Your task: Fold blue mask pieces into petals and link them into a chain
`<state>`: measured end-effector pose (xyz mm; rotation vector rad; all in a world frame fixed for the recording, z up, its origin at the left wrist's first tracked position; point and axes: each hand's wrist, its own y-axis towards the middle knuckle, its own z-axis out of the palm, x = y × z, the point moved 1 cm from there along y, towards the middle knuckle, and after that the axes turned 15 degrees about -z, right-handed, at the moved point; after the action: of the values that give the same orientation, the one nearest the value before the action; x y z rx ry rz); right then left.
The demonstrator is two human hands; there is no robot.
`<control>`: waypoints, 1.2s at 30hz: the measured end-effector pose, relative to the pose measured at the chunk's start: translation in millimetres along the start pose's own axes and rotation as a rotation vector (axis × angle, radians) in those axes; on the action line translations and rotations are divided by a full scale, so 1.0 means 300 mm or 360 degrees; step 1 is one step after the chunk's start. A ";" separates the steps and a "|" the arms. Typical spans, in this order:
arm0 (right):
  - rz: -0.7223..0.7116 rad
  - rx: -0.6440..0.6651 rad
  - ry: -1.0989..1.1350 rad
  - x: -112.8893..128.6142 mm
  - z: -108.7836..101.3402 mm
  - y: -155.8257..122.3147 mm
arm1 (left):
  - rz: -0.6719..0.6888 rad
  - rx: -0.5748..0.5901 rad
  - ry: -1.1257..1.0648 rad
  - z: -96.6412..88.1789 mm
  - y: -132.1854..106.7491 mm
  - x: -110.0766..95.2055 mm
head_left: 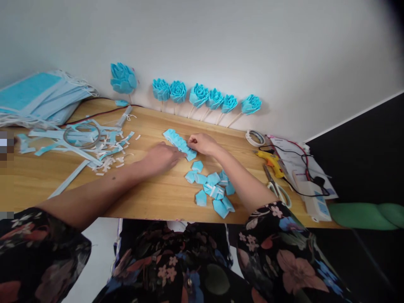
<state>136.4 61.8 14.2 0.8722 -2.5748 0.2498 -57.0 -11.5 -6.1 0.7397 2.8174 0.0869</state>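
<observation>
A row of overlapping blue petal pieces (177,141) lies on the wooden table (151,198). My left hand (164,156) rests palm down beside the row, its fingertips pressing on the near end. My right hand (202,143) is curled at that same end, fingers pinched on the petal strip. Loose blue petal pieces (212,190) lie in a scattered pile just in front of my right forearm.
Several finished blue roses on sticks (199,96) lean on the wall. Blue face masks (34,96) are stacked at far left, with cut scraps and a tape ring (82,136) beside them. A yellow glue gun (271,160), scissors (277,187) and a white tape roll (255,137) lie at right.
</observation>
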 end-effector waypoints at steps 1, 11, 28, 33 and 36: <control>-0.0033 -0.0061 0.0065 -0.008 0.001 -0.001 | 0.0004 -0.0028 -0.0044 0.000 0.001 0.000; -0.0232 -0.0897 0.0761 0.002 -0.046 -0.132 | -0.0042 -0.0631 -0.0909 -0.047 -0.008 -0.024; -0.0067 -0.0916 0.1376 0.048 0.019 -0.195 | 0.0000 -0.0339 -0.0236 -0.040 -0.010 -0.036; -0.0140 -0.0806 0.1411 0.054 0.046 -0.195 | 0.0012 -0.0318 -0.0264 -0.031 -0.010 -0.041; -0.0145 -0.0805 0.1358 0.045 0.060 -0.189 | -0.0006 -0.0307 -0.0244 -0.038 -0.012 -0.043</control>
<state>155.8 4.5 5.9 0.5228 -1.6798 -0.0601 -50.3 -20.9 7.1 0.6671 2.6194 0.2845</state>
